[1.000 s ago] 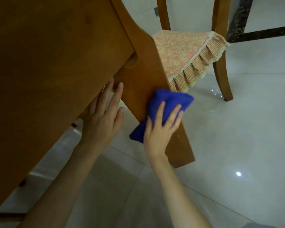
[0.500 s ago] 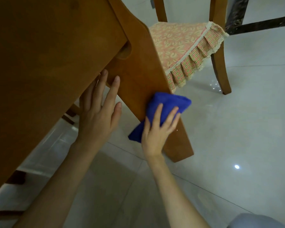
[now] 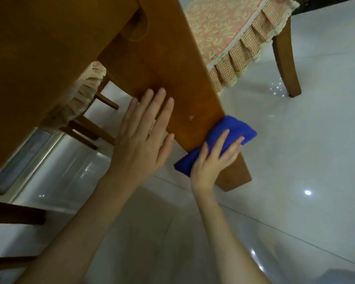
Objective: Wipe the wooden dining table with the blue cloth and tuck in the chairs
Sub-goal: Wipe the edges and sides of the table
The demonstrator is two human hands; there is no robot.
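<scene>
1. Folded blue cloth [image 3: 242, 131]: low on the broad flat wooden leg [image 3: 172, 74] of the worktop, pressed against the leg's right-hand edge, a little above its foot. The long axis runs on a diagonal, lower left to upper right in view, crossing the leg's edge. The upper-right end juts past that edge, over the floor.
2. Right grip [image 3: 211, 160]: released, fingers spread and nearly straight. It lies flat on the cloth and presses it to the leg, not curled round it.
3. Left grip [image 3: 143, 138]: released, fingers straight and close together, palm flat on the leg's broad face. It is near the cloth on its left, not touching it.
4. Brown wooden dining worktop [image 3: 39, 58]: fills the upper left, tilted in view. The leg slants from top centre down to the right, foot on the glossy pale tiled floor [image 3: 305, 140].
5. Wooden chair with pink patterned seat cover and checked frill [image 3: 223, 29]: beyond the leg. The frill hangs just behind the leg's far edge, above the cloth. One curved chair leg stands on the floor to the right.
6. Second chair with beige frilled cushion [image 3: 84, 89]: under the worktop, left of the leg, mostly hidden by the top.
7. Dark wooden rails [image 3: 14, 214]: at the lower-left edge. Cannot tell what they belong to.
</scene>
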